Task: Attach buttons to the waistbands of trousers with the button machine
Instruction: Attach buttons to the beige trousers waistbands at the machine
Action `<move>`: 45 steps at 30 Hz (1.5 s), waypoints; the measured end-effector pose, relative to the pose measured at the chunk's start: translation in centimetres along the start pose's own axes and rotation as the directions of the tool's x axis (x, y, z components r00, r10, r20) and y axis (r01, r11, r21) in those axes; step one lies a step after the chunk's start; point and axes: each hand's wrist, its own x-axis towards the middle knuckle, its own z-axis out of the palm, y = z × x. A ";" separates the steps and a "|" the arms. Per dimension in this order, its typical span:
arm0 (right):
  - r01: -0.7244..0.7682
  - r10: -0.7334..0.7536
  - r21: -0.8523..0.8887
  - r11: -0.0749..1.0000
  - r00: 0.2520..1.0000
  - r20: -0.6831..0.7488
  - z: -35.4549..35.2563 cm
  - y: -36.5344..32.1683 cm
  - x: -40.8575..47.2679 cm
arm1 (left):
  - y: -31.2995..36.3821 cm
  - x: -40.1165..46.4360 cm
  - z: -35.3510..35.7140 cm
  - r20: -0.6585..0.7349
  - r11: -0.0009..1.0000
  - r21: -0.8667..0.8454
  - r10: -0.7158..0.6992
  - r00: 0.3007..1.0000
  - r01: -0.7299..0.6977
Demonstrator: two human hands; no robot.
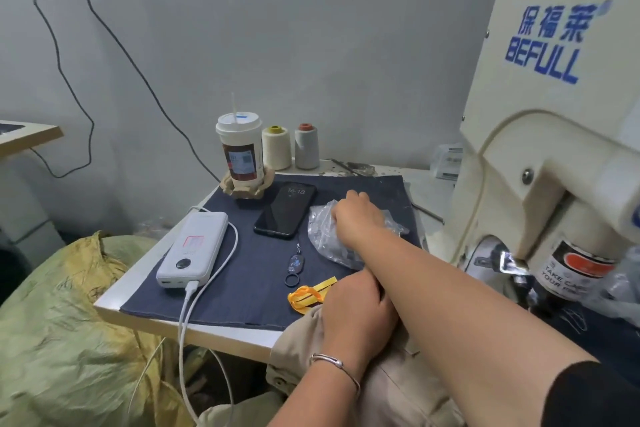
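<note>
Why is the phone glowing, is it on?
On. The phone lies flat on the dark cloth beside the power bank, and its screen shows the time near the top edge; the rest of the screen is dark.

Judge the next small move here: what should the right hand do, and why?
Probably pinch one button out of the clear plastic bag and carry it to the button machine. The right hand reaches into that bag on the dark cloth, while the left hand rests on the beige trousers at the table edge. No button shows at the machine's head.
</note>
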 end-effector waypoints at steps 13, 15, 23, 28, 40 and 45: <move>-0.031 0.033 0.054 0.998 0.998 -0.045 0.4 0.3 -0.5 | 0.2 -0.1 0.0 0.036 0.999 0.031 0.032 0.999 -0.033; -0.027 0.030 0.048 0.998 0.998 -0.054 0.3 0.3 -0.6 | 0.1 -0.1 0.0 0.037 0.999 0.027 0.040 0.999 -0.041; -0.014 0.019 0.032 0.999 0.987 -0.159 -0.1 0.7 -1.3 | 0.1 0.0 0.3 0.024 0.998 0.042 0.038 0.999 -0.039; 0.042 -0.054 -0.050 0.998 0.960 -0.273 -0.8 0.7 -1.9 | 0.1 -0.2 0.3 -0.004 0.999 0.031 0.041 0.999 -0.041; 0.288 0.115 0.692 0.662 0.874 -0.473 -4.1 0.9 -15.7 | 0.5 -0.4 -0.1 0.044 0.968 0.250 0.010 0.999 -0.021; 0.431 0.031 0.565 0.703 0.775 -0.631 -2.5 4.6 -25.0 | 0.5 -0.3 0.0 -0.005 0.989 0.146 0.015 1.000 -0.014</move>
